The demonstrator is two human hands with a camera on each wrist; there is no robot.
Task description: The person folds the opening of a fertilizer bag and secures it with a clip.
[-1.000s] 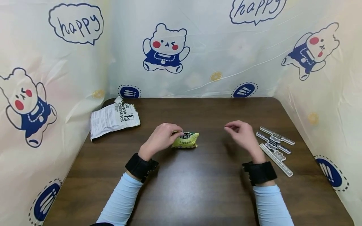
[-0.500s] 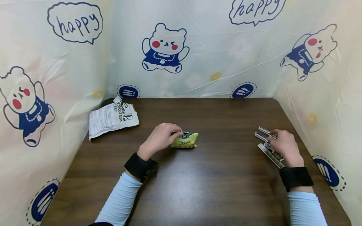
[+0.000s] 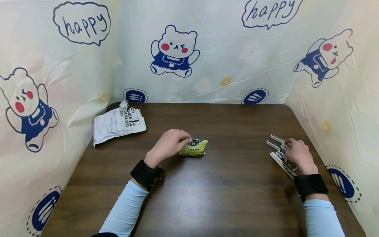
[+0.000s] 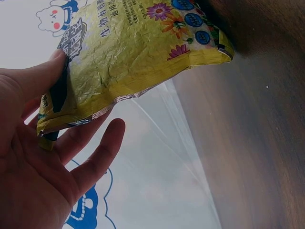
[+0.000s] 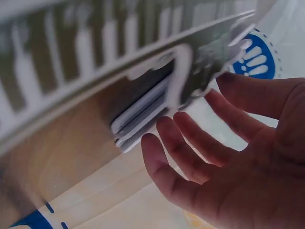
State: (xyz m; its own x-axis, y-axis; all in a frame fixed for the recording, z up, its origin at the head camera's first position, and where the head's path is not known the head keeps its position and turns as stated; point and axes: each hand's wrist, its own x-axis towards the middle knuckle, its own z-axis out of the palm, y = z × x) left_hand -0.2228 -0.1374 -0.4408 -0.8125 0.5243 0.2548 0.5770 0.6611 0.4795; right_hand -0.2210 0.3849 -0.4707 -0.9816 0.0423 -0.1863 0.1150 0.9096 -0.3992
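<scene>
My left hand (image 3: 168, 144) pinches one end of a small yellow-green plastic packet (image 3: 195, 148), thumb on its face and fingers behind. In the left wrist view the packet (image 4: 138, 52) shows printed flowers and blue round marks, with its sealed edge toward me. At the right side of the table my right hand (image 3: 299, 155) reaches over several black-and-white ruler-shaped clips (image 3: 281, 164). The right wrist view has thumb and forefinger pinching the tab of one clip (image 5: 209, 62), the other fingers loosely bent beneath. Part of the clips is hidden under this hand.
A white printed soil bag (image 3: 118, 126), torn at its top, lies at the back left of the brown wooden table (image 3: 189, 197). A plastic sheet (image 3: 213, 49) with printed bears hangs behind and along both sides.
My right hand has moved right from the table's middle right onto the clips, where it stays over the last half second. The left hand keeps holding the packet in place.
</scene>
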